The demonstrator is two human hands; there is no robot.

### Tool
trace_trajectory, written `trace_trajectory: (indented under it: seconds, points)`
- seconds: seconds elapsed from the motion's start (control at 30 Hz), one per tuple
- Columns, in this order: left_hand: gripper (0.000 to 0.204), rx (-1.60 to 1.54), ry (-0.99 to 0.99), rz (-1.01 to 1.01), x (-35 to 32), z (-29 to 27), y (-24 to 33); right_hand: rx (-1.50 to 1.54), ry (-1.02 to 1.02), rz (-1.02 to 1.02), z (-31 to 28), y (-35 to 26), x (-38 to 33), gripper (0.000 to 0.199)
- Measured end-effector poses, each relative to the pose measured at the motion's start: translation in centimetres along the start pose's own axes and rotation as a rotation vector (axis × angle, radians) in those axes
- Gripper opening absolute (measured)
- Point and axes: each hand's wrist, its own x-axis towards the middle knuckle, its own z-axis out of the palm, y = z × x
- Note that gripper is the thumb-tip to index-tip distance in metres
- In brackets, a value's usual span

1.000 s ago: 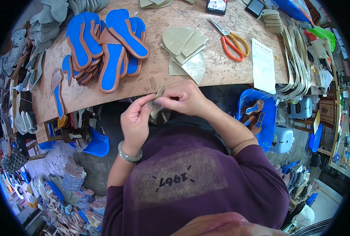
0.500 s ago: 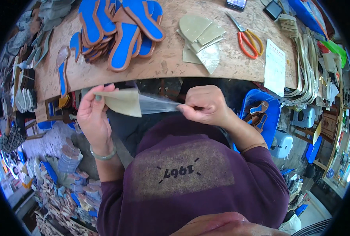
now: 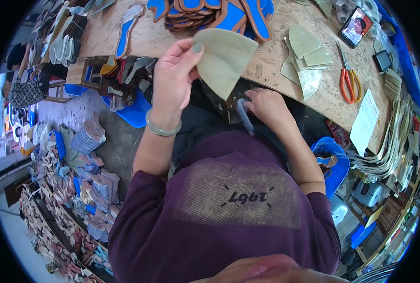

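Note:
My left hand [image 3: 174, 78] pinches a curved-edged, wedge-shaped piece of olive-beige sheet [image 3: 226, 59] between thumb and fingers, raised over the table's near edge. Lower and to the right, my right hand [image 3: 269, 106] is closed on a crumpled strip of clear film [image 3: 244, 115], hanging over my lap. Film and sheet are apart. Similar beige pieces [image 3: 306, 45] lie overlapping on the table, one with a shiny film surface. Beyond my left hand is a pile of blue, brown-edged shoe soles [image 3: 229, 16]; a single sole [image 3: 124, 40] lies left of it.
Scissors with red and orange handles [image 3: 348, 87] rest on the wooden table [image 3: 264, 70] at right. Nearby are a lit phone [image 3: 356, 28], a paper sheet [image 3: 364, 122] and hanging beige strips [image 3: 387, 151]. A blue basin [image 3: 335, 181] stands below; shoe parts [image 3: 89, 137] crowd the left floor.
The clear film, earlier stretched between the beige piece and my right hand, has come off. My left hand has lifted the piece up and right. The view has shifted left.

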Motion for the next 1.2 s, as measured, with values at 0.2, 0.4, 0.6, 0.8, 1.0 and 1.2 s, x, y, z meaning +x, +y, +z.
trace_trajectory:
  seconds: [0.2, 0.4, 0.6, 0.8, 1.0, 1.2]
  points:
    - [0.018, 0.043, 0.005, -0.034, -0.3, 0.2, -1.7, 0.767, 0.112, 0.149, -4.8, -1.7, -0.3, 0.029]
    - [0.012, 0.252, -0.058, 0.019, -0.6, 1.6, -3.3, 0.271, 0.797, -0.115, -7.4, -2.9, 0.7, 0.043]
    - [0.016, 0.061, -0.179, -0.139, -0.9, 1.7, -3.5, 0.994, 0.529, 0.093, -5.8, -3.2, 1.0, 0.037]
    - [0.018, 0.024, -0.180, -0.091, -1.6, 2.0, -4.4, 0.933, 0.678, 0.076, -5.0, -2.3, 1.6, 0.033]
    - [0.019, 0.563, -0.115, 0.328, -1.7, 3.2, -4.9, 0.650, 0.618, 0.071, -6.5, -2.5, 0.9, 0.016]
    - [0.024, 0.919, -0.172, 0.660, -1.9, 4.3, -5.6, 1.150, 0.445, 0.339, -6.1, -3.0, 1.0, 0.015]
